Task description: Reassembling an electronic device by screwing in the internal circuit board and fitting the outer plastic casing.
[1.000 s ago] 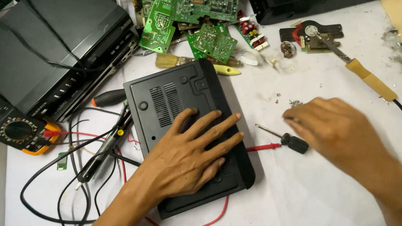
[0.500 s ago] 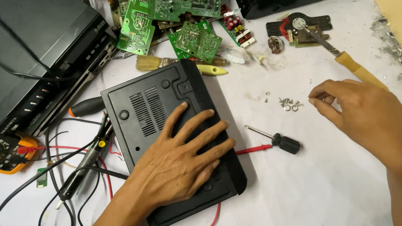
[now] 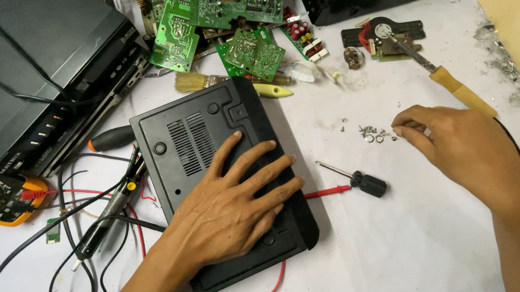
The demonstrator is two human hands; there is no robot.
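The left hand (image 3: 228,209) is still lying flat, fingers spread wide, on the upturned black box (image 3: 208,138) mid-counter. The right hand (image 3: 463,145) has been moving away from the small screwdriver (image 3: 355,180), and its pinched fingertips are now reaching the loose screws (image 3: 373,134), so screw removal seems underway.

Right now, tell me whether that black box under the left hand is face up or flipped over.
Flipped over: the black box shows its underside, with vent slots and round feet, and the left hand lies flat on it.
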